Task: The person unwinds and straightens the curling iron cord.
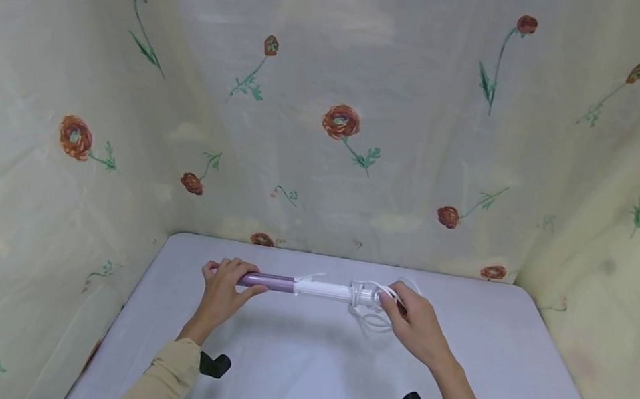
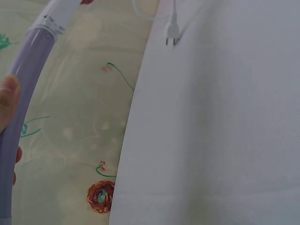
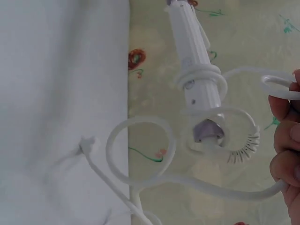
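A curling iron with a purple barrel and a white handle is held level above the table. My left hand grips the barrel near its far left end, thumb on the near side. Around the handle's right end winds a white power cord, and further loops hang below it. My right hand holds part of this cord between curled fingers, just right of the handle. The two-pin plug dangles over the table in the left wrist view.
A white table lies beneath both hands. Flower-printed sheeting rises behind its far edge and along both sides. Black wrist mounts stick out from the cuffs.
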